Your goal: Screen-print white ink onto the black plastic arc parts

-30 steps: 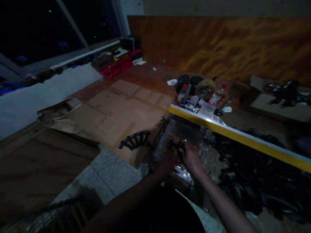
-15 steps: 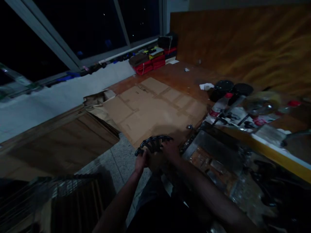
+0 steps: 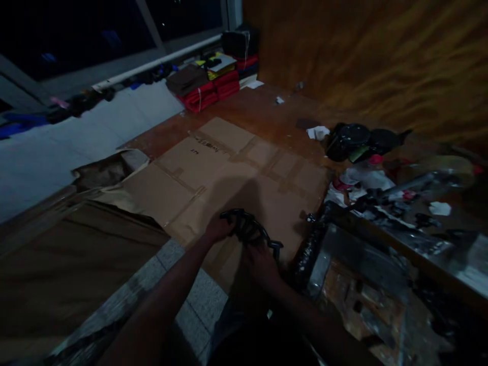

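Note:
A black curved plastic part with ribs [image 3: 249, 229] lies over flattened cardboard [image 3: 213, 168] on the floor. My left hand [image 3: 216, 230] is closed on its left end. My right hand [image 3: 259, 262] grips its right end from below. The scene is very dim, so the fingers show only as dark shapes around the part.
A metal machine bed [image 3: 354, 264] stands right of my hands, with bottles, tape and black tubs [image 3: 346, 140] on the wooden floor behind it. Red stacks [image 3: 213, 89] sit by the window. Brown board [image 3: 76, 254] lies at the left.
My hands left the machine bed, moved left and took hold of the black ribbed part on the cardboard. The camera swung left and the part has turned slightly.

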Demonstrator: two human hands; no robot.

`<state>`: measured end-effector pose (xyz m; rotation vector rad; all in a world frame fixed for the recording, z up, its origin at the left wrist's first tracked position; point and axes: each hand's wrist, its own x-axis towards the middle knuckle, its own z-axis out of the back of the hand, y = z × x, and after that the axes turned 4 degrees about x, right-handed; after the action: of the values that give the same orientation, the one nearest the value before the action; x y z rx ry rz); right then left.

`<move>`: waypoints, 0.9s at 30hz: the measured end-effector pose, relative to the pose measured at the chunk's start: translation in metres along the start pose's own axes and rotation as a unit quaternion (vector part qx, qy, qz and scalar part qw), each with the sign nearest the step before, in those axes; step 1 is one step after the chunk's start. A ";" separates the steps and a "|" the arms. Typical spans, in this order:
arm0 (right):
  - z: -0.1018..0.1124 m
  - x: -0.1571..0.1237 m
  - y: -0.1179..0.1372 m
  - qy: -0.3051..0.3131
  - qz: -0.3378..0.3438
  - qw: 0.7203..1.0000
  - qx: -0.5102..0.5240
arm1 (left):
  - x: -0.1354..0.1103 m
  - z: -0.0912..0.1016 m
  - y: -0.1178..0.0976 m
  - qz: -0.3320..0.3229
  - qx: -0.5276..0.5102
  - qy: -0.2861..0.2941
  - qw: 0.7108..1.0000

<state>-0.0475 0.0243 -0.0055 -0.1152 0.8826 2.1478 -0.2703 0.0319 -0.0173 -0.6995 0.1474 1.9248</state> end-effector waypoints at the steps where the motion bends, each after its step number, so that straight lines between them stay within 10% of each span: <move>1: 0.000 0.000 -0.001 0.004 -0.006 1.000 0.010 | 0.001 0.003 0.000 0.005 0.004 0.002 1.000; 5: 0.005 0.000 -0.004 0.035 -0.020 0.998 0.046 | -0.023 -0.010 -0.005 0.054 0.023 -0.048 0.997; 9: 0.013 0.002 -0.002 0.059 -0.041 0.996 0.061 | -0.051 -0.045 -0.021 -0.072 0.050 -0.157 0.984; 16: 0.019 0.004 0.002 0.058 -0.062 0.991 0.099 | -0.044 -0.079 -0.037 -0.119 0.098 -0.107 0.982; 22: 0.024 0.007 -0.001 0.032 -0.030 0.989 0.139 | -0.022 -0.067 -0.027 -0.135 0.086 -0.108 0.981; 27: 0.048 0.052 -0.036 -0.119 0.002 0.985 0.127 | 0.051 -0.013 -0.028 -0.171 0.090 -0.168 0.967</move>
<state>-0.0482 0.1036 -0.0080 0.2660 1.0041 1.9837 -0.2562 0.0796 -0.0494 -0.2508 -0.0125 1.6424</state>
